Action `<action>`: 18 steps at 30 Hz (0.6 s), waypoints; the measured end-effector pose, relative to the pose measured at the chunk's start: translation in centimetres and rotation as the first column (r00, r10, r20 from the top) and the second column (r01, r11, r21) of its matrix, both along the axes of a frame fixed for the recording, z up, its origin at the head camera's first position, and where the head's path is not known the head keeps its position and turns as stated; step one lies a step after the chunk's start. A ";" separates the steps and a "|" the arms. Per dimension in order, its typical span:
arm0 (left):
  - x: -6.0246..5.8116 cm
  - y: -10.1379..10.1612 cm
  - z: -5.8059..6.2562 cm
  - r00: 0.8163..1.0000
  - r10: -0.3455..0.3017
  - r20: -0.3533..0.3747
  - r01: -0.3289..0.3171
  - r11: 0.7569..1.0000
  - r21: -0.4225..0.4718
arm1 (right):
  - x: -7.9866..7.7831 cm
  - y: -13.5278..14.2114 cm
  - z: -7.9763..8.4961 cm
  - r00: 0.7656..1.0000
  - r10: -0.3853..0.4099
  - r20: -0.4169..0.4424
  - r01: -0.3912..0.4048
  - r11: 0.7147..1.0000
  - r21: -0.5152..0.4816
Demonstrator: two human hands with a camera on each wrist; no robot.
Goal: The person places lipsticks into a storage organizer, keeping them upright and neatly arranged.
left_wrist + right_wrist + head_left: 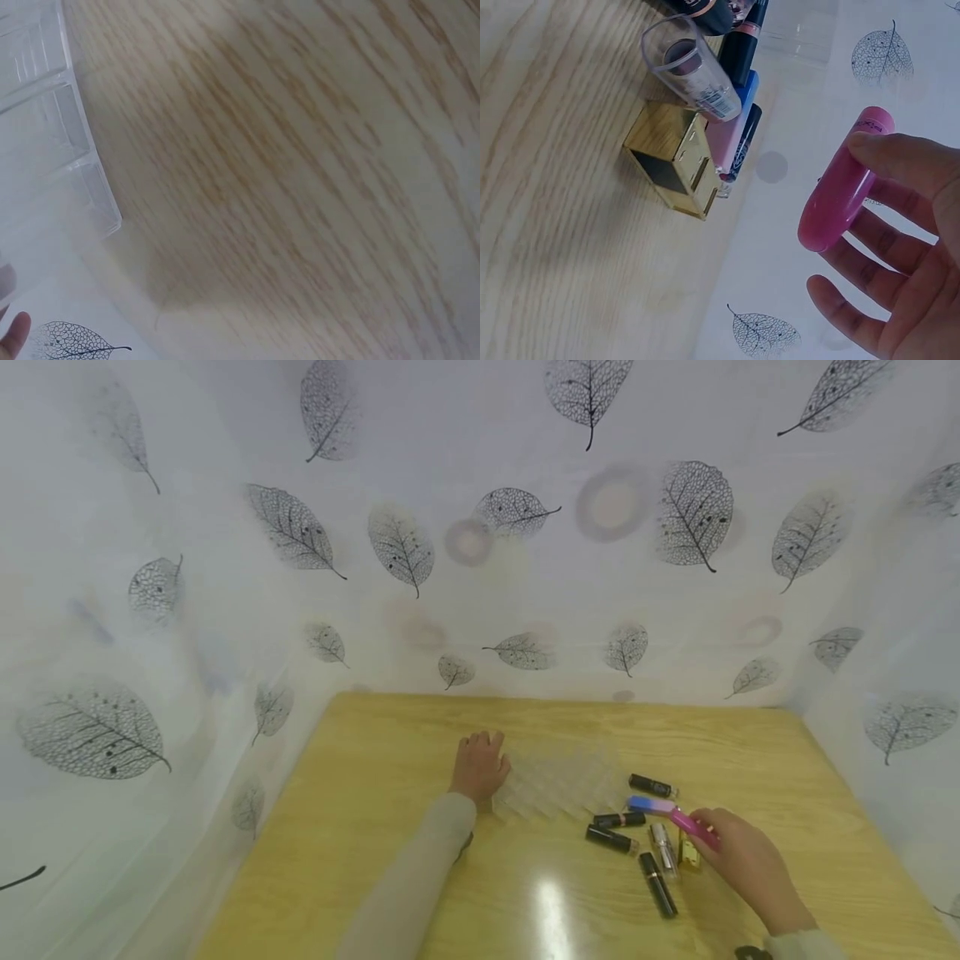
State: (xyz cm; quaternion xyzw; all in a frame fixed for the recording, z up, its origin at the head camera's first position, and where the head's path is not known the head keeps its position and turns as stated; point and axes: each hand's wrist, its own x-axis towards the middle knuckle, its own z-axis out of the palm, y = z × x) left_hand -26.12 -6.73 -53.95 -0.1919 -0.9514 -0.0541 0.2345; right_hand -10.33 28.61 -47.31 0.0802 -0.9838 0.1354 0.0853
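Observation:
A clear plastic organizer (558,783) with several compartments lies on the table. My left hand (480,766) is at its left end, thumb against the plastic; in the left wrist view only fingertips (15,334) show beside the organizer (64,127). My right hand (742,860) pinches a glossy pink lipstick tube (847,180) between thumb and fingers, held above the other lipsticks. Below it are a square gold lipstick case (667,154), a clear-capped lipstick (697,82) and a blue-and-pink lipstick (651,806).
Several black lipstick tubes lie right of the organizer, including one at the back (651,786) and one nearest the front (657,885). The wood-grain table (375,860) meets a pale leaf-print sheet (450,618) at its back and sides.

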 end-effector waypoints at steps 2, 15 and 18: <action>0.0 0.1 0.0 1.000 0.007 0.005 -0.007 1.000 -0.004 | -0.2 -0.2 0.1 1.000 -0.001 0.014 0.001 1.000 -0.005; 0.0 0.2 0.4 0.999 0.032 0.019 -0.032 0.999 0.007 | -1.1 -1.8 1.9 0.979 0.110 -0.172 -0.107 0.994 0.026; 0.0 0.1 0.2 0.999 0.034 0.007 -0.034 0.999 -0.010 | -1.1 -2.3 2.7 0.957 0.162 -0.239 -0.160 0.987 0.029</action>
